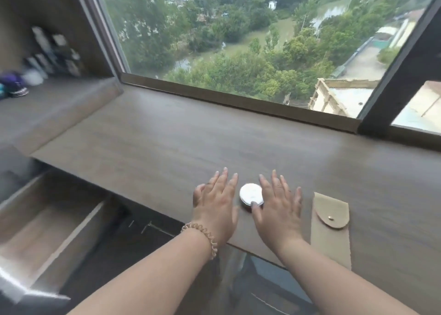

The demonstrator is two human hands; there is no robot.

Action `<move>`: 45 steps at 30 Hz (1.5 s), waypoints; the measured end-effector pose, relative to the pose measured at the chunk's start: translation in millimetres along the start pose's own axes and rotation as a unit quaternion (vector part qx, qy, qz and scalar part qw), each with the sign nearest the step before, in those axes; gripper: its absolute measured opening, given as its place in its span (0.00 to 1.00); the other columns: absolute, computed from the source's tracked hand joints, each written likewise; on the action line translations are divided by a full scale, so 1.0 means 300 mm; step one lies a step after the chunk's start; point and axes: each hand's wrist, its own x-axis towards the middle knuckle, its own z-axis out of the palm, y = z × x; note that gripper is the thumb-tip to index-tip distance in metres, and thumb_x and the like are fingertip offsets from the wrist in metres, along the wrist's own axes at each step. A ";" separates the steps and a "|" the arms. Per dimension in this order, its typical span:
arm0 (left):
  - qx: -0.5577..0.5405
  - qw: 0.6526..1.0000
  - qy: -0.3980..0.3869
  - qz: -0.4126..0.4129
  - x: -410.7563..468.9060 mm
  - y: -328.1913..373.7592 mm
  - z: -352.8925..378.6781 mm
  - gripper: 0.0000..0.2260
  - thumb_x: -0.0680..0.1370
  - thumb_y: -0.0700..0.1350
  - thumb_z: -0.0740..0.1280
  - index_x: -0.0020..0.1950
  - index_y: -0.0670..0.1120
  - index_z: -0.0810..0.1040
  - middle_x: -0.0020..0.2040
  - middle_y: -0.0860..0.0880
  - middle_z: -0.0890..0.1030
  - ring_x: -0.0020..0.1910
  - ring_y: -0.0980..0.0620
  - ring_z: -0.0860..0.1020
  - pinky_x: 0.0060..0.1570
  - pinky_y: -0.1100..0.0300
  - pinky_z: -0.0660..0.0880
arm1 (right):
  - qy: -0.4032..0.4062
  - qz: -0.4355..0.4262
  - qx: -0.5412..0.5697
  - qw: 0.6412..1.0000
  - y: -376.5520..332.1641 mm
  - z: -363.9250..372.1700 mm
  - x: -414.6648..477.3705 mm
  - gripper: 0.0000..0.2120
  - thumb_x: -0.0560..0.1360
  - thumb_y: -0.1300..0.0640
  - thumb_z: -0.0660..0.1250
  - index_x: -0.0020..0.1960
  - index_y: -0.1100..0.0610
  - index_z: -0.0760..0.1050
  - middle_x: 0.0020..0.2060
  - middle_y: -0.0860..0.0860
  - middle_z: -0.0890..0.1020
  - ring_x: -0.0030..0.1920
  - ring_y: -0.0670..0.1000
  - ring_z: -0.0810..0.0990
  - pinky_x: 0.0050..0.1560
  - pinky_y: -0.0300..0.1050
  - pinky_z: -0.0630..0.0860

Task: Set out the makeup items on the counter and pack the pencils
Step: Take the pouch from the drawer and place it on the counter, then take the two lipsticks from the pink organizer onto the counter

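A small round white compact (251,193) lies on the wooden counter (167,143) near its front edge. My left hand (216,202) lies flat just left of it, fingers straight and spread. My right hand (278,203) lies flat on its right side, with the thumb touching the compact's front rim. A tan pencil pouch (331,226) with a snapped flap lies on the counter right of my right hand, its lower end reaching the counter's edge.
An open wooden drawer (47,226) juts out below the counter at the left. A side shelf (59,95) at the far left holds several blurred bottles and a purple item. A large window (238,40) runs along the counter's back.
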 end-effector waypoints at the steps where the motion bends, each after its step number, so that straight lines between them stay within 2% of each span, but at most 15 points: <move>1: 0.015 1.000 0.009 -0.024 -0.027 -0.062 -0.047 0.32 0.77 0.51 0.57 0.76 0.54 0.45 0.78 0.51 0.46 0.76 0.54 0.45 0.69 0.54 0.48 | 0.001 -0.027 0.006 1.000 -0.072 -0.007 0.015 0.31 0.77 0.46 0.57 0.75 0.47 0.49 0.77 0.52 0.50 0.76 0.52 0.47 0.72 0.58 0.36; 8: 0.072 0.987 0.061 -0.133 -0.189 -0.402 -0.321 0.32 0.77 0.53 0.57 0.76 0.53 0.43 0.78 0.51 0.45 0.76 0.52 0.43 0.70 0.49 0.48 | 0.010 -0.153 0.018 0.988 -0.502 -0.057 0.010 0.32 0.76 0.45 0.58 0.75 0.48 0.48 0.77 0.52 0.49 0.76 0.53 0.46 0.73 0.57 0.41; 13: 0.070 0.979 0.108 -0.161 -0.316 -0.599 -0.472 0.32 0.77 0.53 0.58 0.76 0.53 0.45 0.78 0.50 0.46 0.76 0.52 0.45 0.69 0.50 0.50 | 0.027 -0.195 0.031 0.980 -0.795 -0.050 -0.029 0.32 0.75 0.44 0.57 0.75 0.47 0.48 0.77 0.51 0.48 0.76 0.52 0.46 0.73 0.55 0.42; 19: 0.060 0.973 0.125 -0.185 -0.574 -0.980 -0.678 0.31 0.77 0.52 0.59 0.76 0.54 0.46 0.78 0.50 0.47 0.76 0.51 0.47 0.71 0.48 0.50 | 0.030 -0.249 0.065 0.966 -1.282 0.041 -0.166 0.33 0.75 0.43 0.57 0.75 0.46 0.47 0.77 0.51 0.49 0.76 0.52 0.46 0.74 0.55 0.42; 25: 0.042 0.956 0.137 -0.256 -0.849 -1.350 -0.795 0.31 0.76 0.51 0.62 0.75 0.54 0.52 0.77 0.49 0.54 0.74 0.49 0.54 0.71 0.50 0.53 | 0.004 -0.295 0.111 0.949 -1.711 0.167 -0.315 0.31 0.74 0.43 0.60 0.74 0.46 0.53 0.76 0.50 0.56 0.75 0.53 0.53 0.74 0.53 0.48; 27: 0.048 0.948 0.138 -0.282 -0.930 -1.456 -0.805 0.30 0.76 0.51 0.61 0.75 0.55 0.52 0.77 0.50 0.55 0.74 0.49 0.55 0.71 0.52 0.54 | -0.013 -0.318 0.118 0.940 -1.821 0.214 -0.362 0.31 0.74 0.43 0.61 0.74 0.45 0.54 0.75 0.49 0.58 0.75 0.52 0.54 0.74 0.53 0.48; 35: 0.052 0.920 0.157 -0.355 -1.034 -1.714 -0.825 0.31 0.74 0.51 0.63 0.75 0.56 0.53 0.76 0.51 0.59 0.73 0.49 0.58 0.71 0.49 0.57 | -0.056 -0.364 0.152 0.917 -2.109 0.331 -0.348 0.29 0.75 0.44 0.60 0.73 0.44 0.53 0.75 0.48 0.60 0.74 0.53 0.56 0.72 0.51 0.45; 45: 0.088 0.897 0.161 -0.402 -0.826 -2.005 -0.859 0.30 0.75 0.52 0.63 0.74 0.56 0.54 0.76 0.53 0.59 0.73 0.51 0.57 0.68 0.51 0.57 | -0.076 -0.420 0.170 0.888 -2.391 0.466 -0.060 0.28 0.73 0.47 0.63 0.71 0.48 0.60 0.68 0.47 0.72 0.68 0.54 0.67 0.70 0.53 0.59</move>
